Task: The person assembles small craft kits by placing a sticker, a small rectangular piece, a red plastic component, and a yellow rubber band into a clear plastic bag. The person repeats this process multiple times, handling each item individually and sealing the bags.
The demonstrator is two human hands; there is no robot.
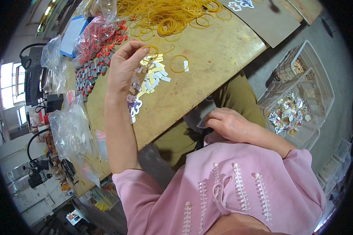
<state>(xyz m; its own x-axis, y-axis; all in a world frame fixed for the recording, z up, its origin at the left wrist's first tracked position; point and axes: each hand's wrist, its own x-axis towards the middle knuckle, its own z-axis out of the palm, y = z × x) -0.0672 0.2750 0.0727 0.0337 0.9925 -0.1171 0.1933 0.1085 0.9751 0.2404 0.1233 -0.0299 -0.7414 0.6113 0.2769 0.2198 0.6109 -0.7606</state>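
Note:
My left hand [128, 66] is raised over the table, thumb and fingertips pinched on a yellow rubber band [155, 50]. Below and beside it lie a heap of small white and pale yellow slips [155, 80] and some purple-and-white cutouts [134, 106], partly hidden by my forearm. One loose rubber band [177, 71] rests to the right, close to a single white slip [186, 66]. Down by my lap, my right hand [228, 123] is closed, fingers curled, with a piece of clear plastic [202, 124] showing at its fingertips.
A big pile of yellow rubber bands [168, 17] covers the table's far side. Red and grey small parts [91, 72] lie at the left, near plastic bags [70, 127]. A grey board [262, 23] overlaps the far right corner. Plastic baskets [319, 74] on the right hold wrapped pieces [288, 113].

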